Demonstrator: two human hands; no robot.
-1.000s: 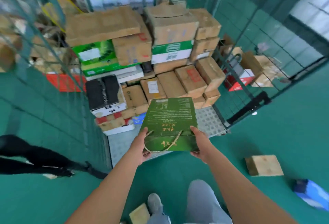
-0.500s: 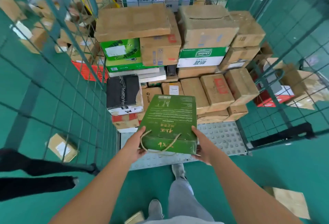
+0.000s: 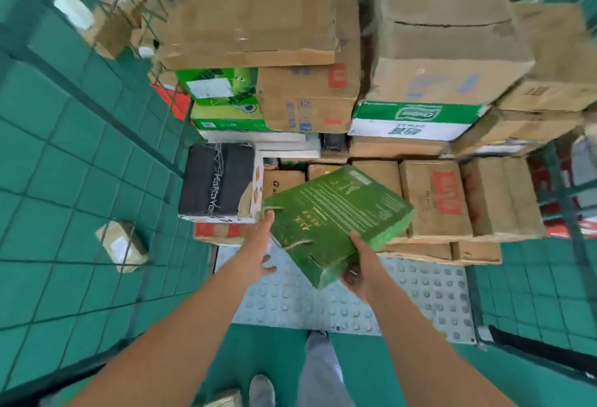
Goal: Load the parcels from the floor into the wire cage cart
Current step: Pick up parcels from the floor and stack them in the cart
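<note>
The flat green printed cardboard gift box (image 3: 336, 216) with twine handles lay tilted, long axis running from 7 to 1 o'clock, above the cart's studded grey metal floor (image 3: 420, 293). The right hand (image 3: 358, 272) gripped its near corner; the left hand (image 3: 261, 245) touched its 9 o'clock edge, fingers relaxed.

A single head-worn wide-angle view looks forward and steeply down into the open front of the wire cage cart (image 3: 97, 109), close to the stacked cardboard boxes (image 3: 445, 51). Both forearms reach up from the lower edge, and the studded cart floor (image 3: 420, 293) lies just below.
</note>
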